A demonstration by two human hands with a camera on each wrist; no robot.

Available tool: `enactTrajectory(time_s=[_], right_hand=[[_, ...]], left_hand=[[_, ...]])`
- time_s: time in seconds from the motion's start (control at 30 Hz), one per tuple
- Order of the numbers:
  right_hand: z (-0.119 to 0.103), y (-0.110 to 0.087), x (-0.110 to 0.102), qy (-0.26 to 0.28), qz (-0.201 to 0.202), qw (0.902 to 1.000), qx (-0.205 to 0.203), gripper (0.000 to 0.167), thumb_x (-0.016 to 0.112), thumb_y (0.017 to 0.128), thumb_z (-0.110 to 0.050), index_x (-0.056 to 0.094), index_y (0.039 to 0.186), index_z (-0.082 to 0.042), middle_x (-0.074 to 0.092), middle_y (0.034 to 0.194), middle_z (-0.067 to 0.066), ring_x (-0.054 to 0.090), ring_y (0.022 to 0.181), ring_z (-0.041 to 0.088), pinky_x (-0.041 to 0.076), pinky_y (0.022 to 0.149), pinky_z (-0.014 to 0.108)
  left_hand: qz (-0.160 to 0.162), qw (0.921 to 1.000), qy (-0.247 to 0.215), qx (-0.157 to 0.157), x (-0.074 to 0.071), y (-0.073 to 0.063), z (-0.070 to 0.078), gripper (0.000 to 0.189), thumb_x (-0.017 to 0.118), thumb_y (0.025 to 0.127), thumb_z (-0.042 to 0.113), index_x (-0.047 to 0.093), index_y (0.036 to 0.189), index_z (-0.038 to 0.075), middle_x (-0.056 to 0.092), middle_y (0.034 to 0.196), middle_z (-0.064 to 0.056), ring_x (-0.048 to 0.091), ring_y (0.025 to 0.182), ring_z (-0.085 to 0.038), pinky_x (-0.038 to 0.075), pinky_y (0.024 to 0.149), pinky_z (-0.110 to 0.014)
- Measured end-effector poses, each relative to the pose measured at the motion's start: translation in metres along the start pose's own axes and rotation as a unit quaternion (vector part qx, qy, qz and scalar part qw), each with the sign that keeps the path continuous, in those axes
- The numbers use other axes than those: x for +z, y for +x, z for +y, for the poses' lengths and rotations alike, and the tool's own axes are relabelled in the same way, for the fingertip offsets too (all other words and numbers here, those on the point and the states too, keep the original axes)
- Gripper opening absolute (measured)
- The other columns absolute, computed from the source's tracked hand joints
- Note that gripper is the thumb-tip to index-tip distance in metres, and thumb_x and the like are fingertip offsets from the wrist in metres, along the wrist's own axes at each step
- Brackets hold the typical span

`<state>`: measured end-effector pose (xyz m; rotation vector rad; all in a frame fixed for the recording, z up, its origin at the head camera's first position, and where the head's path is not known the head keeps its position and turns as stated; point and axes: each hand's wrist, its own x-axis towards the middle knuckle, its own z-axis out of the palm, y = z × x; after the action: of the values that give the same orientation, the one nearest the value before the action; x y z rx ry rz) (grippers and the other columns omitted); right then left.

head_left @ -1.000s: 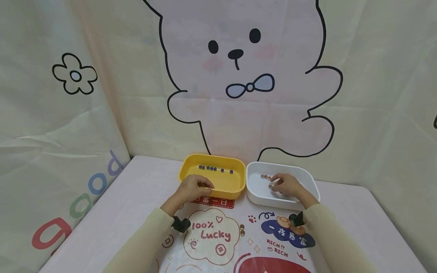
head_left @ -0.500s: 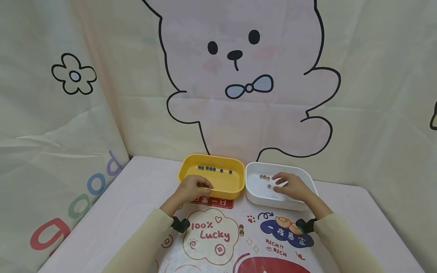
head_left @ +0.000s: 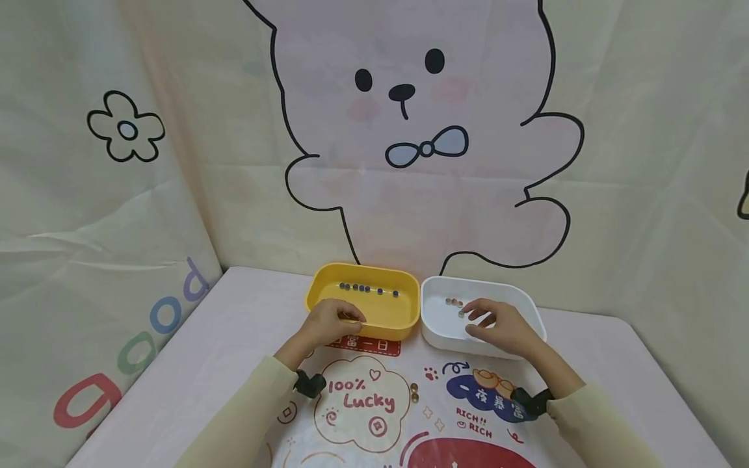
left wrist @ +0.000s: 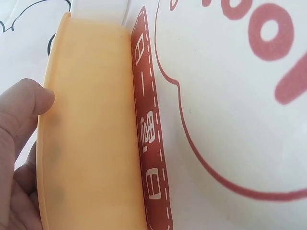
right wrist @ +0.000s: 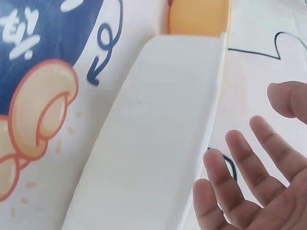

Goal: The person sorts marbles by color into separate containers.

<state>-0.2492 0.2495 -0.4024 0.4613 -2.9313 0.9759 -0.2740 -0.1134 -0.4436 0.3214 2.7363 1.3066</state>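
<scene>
A yellow tray [head_left: 386, 315] holds several small blue beads [head_left: 361, 288] lined up near its back wall. My left hand [head_left: 332, 321] holds the tray's near rim; in the left wrist view the thumb [left wrist: 40, 98] lies at the rim, with the fingers inside the wall. Beside it stands a white tray [head_left: 450, 342] with several pale orange and clear beads [head_left: 454, 301] toward its left. Over that tray my right hand [head_left: 500, 325] hovers, its fingertips close to the nearest bead [head_left: 461, 314]. The right wrist view shows these fingers [right wrist: 244, 153] apart with nothing between them.
Two gold-brown beads [head_left: 415, 392] lie on the table in front of the trays. The tablecloth [head_left: 257, 305] is white with printed drawings and lettering. Behind the table hangs a backdrop [head_left: 404, 208] with a bear drawing.
My right hand has drawn back from the beads in the white tray, its fingers spreading. The bead near its fingertips is now slightly nearer the other beads. My left hand stays at the yellow rim.
</scene>
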Motion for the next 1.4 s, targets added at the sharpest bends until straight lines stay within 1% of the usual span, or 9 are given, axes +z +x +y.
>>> enactTrajectory(time_s=[0.17,0.33,0.47,0.6,0.83,0.9,1.1,1.23,1.4], right_hand=[[-0.009,-0.007,0.003,0.006,0.002,1.0000,-0.002,0.030,0.072,0.083,-0.019,0.066,0.112,-0.015,0.068,0.104,0.012,0.061,0.085,0.020,0.053,0.067,0.026],[-0.017,-0.014,0.008,0.012,-0.014,0.9997,-0.015,0.029,0.073,0.082,-0.021,0.066,0.109,-0.014,0.068,0.102,0.010,0.060,0.083,0.017,0.052,0.065,0.023],[-0.024,-0.019,0.013,0.014,-0.017,0.9996,-0.016,0.028,0.074,0.081,-0.020,0.067,0.107,-0.014,0.068,0.098,0.004,0.059,0.081,0.015,0.052,0.065,0.022],[-0.030,-0.022,0.020,0.026,-0.024,0.9994,-0.006,0.027,0.075,0.080,-0.019,0.067,0.107,-0.017,0.067,0.095,0.000,0.059,0.080,0.015,0.054,0.064,0.021],[-0.038,-0.026,0.037,0.066,-0.067,0.9956,-0.003,0.027,0.074,0.080,-0.016,0.067,0.106,-0.012,0.066,0.094,0.005,0.057,0.079,0.018,0.053,0.064,0.021],[-0.040,-0.026,0.042,0.071,-0.081,0.9941,-0.004,0.026,0.074,0.081,-0.017,0.067,0.106,-0.012,0.065,0.092,0.003,0.058,0.080,0.017,0.053,0.065,0.021],[-0.046,-0.026,0.056,0.065,-0.112,0.9911,-0.029,0.026,0.073,0.082,-0.020,0.067,0.106,-0.012,0.063,0.088,-0.003,0.058,0.077,0.015,0.052,0.063,0.021],[-0.046,-0.027,0.065,0.069,-0.127,0.9885,-0.046,0.025,0.072,0.083,-0.019,0.067,0.106,-0.013,0.063,0.087,-0.003,0.057,0.075,0.013,0.051,0.061,0.022],[-0.046,-0.027,0.073,0.084,-0.149,0.9832,-0.063,0.021,0.071,0.084,-0.015,0.069,0.104,-0.013,0.062,0.084,-0.002,0.056,0.072,0.014,0.049,0.059,0.023]], left_hand=[[0.003,1.0000,0.000,0.001,0.000,0.001,-0.001,0.004,0.076,0.080,0.030,0.074,0.085,0.030,0.067,0.092,0.010,0.055,0.092,-0.017,0.049,0.087,-0.036],[0.001,0.9999,-0.003,-0.010,0.001,0.001,-0.003,0.004,0.076,0.080,0.030,0.074,0.084,0.031,0.067,0.092,0.011,0.055,0.093,-0.017,0.049,0.088,-0.036],[-0.002,0.9999,-0.001,-0.010,0.002,0.002,-0.003,0.004,0.075,0.080,0.030,0.074,0.085,0.030,0.067,0.093,0.011,0.055,0.094,-0.016,0.049,0.088,-0.036],[0.000,1.0000,0.001,-0.006,0.002,0.001,-0.002,0.004,0.075,0.080,0.030,0.074,0.084,0.031,0.067,0.092,0.010,0.055,0.093,-0.017,0.049,0.088,-0.036],[-0.002,1.0000,0.002,-0.002,0.001,0.000,-0.001,0.004,0.075,0.081,0.030,0.074,0.085,0.031,0.067,0.092,0.011,0.055,0.093,-0.016,0.049,0.088,-0.035],[-0.002,1.0000,0.002,-0.001,0.000,0.000,-0.001,0.004,0.075,0.081,0.030,0.074,0.085,0.031,0.067,0.092,0.011,0.055,0.092,-0.016,0.049,0.087,-0.035],[-0.001,1.0000,0.003,0.004,-0.001,0.001,-0.001,0.005,0.075,0.081,0.031,0.073,0.085,0.031,0.067,0.091,0.011,0.057,0.090,-0.015,0.049,0.084,-0.034],[-0.005,1.0000,0.001,0.005,-0.001,0.000,-0.001,0.004,0.075,0.081,0.032,0.073,0.085,0.032,0.067,0.091,0.011,0.057,0.091,-0.015,0.048,0.085,-0.034],[-0.004,1.0000,0.001,0.006,0.000,0.000,-0.002,0.004,0.075,0.081,0.031,0.073,0.085,0.031,0.067,0.091,0.011,0.056,0.091,-0.016,0.048,0.086,-0.035]])
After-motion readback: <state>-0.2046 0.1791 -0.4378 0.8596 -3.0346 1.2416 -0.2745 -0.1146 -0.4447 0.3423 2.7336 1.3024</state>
